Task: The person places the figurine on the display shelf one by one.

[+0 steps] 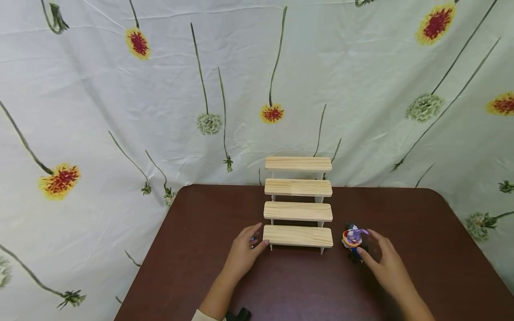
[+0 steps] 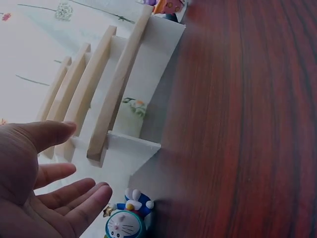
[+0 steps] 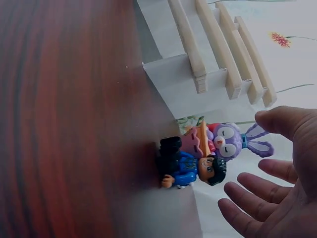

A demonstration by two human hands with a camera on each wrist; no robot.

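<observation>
A stepped wooden rack (image 1: 298,235) with pale plank shelves and white side panels stands mid-table. Beside its left end is my left hand (image 1: 242,250), fingers extended and holding nothing. A blue-and-white cat figurine (image 2: 126,218) stands just past those fingertips, mostly hidden behind the hand in the head view. Over on the right, my right hand (image 1: 384,263) is spread around a purple rabbit figurine (image 3: 228,141) that sits in a pink and orange cup. Thumb and fingers stay apart in the right wrist view. Against the cup stands a black-haired toy figure (image 3: 185,166) in blue.
The dark reddish-brown table (image 1: 192,232) has rounded back corners. Behind it hangs a white cloth (image 1: 168,89) printed with flowers. A black object (image 1: 239,314) shows at the bottom edge, by the left forearm.
</observation>
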